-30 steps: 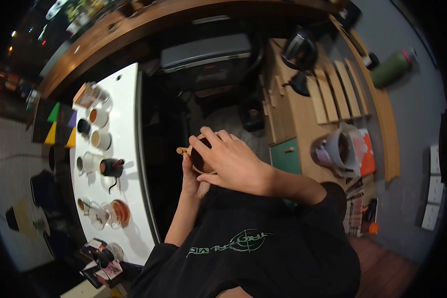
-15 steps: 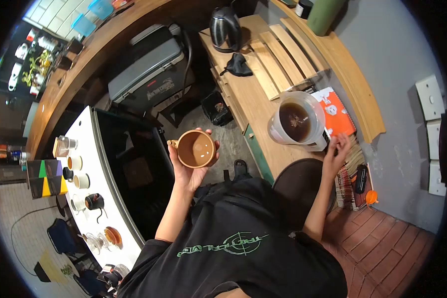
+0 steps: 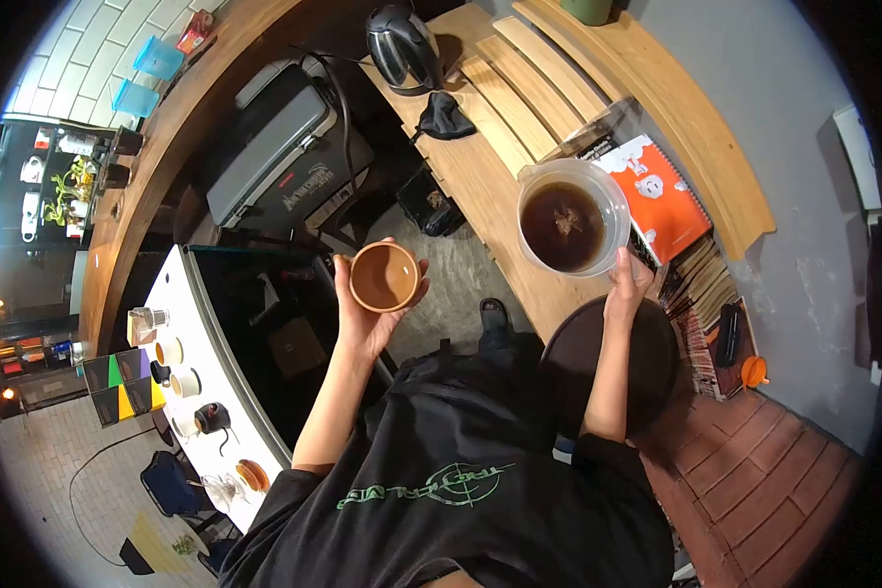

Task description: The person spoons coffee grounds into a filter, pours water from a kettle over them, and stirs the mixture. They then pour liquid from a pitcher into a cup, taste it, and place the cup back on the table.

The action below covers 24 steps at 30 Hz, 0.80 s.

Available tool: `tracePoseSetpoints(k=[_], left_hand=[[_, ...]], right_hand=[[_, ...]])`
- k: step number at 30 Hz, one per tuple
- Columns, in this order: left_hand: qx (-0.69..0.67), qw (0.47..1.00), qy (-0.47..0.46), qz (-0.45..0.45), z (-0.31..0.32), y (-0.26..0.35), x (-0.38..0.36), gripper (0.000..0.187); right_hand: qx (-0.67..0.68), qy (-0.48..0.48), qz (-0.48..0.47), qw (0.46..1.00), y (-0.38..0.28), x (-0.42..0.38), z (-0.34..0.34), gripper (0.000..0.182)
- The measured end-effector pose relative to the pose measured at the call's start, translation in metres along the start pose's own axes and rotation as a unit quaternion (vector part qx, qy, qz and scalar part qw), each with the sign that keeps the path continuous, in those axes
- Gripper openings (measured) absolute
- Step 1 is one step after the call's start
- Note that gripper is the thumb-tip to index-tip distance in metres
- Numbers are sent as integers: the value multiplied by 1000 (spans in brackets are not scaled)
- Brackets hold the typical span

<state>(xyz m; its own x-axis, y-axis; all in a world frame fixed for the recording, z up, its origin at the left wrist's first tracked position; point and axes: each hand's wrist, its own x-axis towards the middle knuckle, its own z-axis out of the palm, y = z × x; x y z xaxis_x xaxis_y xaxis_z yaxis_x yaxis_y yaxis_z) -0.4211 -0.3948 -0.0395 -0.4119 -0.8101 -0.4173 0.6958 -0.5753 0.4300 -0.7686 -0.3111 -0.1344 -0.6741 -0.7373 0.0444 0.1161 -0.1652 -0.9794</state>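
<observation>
My left hand (image 3: 367,328) is wrapped round a brown cup (image 3: 384,277), its open mouth facing up at me with a pale glint inside. To the right, a clear plastic pitcher (image 3: 612,208) holds dark brown liquid with a clump of something floating in it. My right hand (image 3: 629,286) is closed at the pitcher's near right side, where its handle is, and the fingers hide the handle. The pitcher overlaps the wooden bench (image 3: 500,211) in this view.
An orange notebook (image 3: 664,201) lies right of the pitcher, near stacked magazines (image 3: 701,333). A round dark stool (image 3: 598,367) stands below it. Farther back are an electric kettle (image 3: 402,49) and a black cloth (image 3: 446,118). Cups line the white counter (image 3: 206,353) on the left.
My right hand has moved in to the pitcher's handle and closed there. The pitcher has shifted slightly left and up in view. My left hand still holds the cup.
</observation>
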Motion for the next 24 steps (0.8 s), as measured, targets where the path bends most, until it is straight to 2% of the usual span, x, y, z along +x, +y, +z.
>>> tracePoseSetpoints(k=[2,3,8,10,12,16,20,22,24], left_hand=[[59,998,21,10,-3,-2,7,77],[25,1000,6,-9,-6,-2,11,75],[23,999,10,-20,-25,-7,33,75],[18,999,16,-21,-33,-9,43,75],[24,999,41,-17,-41,-13,54,76],[71,996,44,9,-49,-21,64,75],[40,999,4,18,-40,-24,61,75],[46,999,0,9,-37,-24,59,75],[40,999,-7,10,-32,-24,54,75]], right_hand=[[18,22,-2,1000,-1,2,6,41],[37,45,-4,998,-4,2,12,41],[3,27,20,999,-16,11,15,41],[3,30,46,998,-26,11,16,31],[11,29,51,998,-44,7,21,29],[-15,-26,70,997,-92,3,37,35],[-87,-62,26,994,-140,3,56,40],[-156,-182,0,971,-165,5,66,46],[-180,-206,-9,962,-182,3,79,48]])
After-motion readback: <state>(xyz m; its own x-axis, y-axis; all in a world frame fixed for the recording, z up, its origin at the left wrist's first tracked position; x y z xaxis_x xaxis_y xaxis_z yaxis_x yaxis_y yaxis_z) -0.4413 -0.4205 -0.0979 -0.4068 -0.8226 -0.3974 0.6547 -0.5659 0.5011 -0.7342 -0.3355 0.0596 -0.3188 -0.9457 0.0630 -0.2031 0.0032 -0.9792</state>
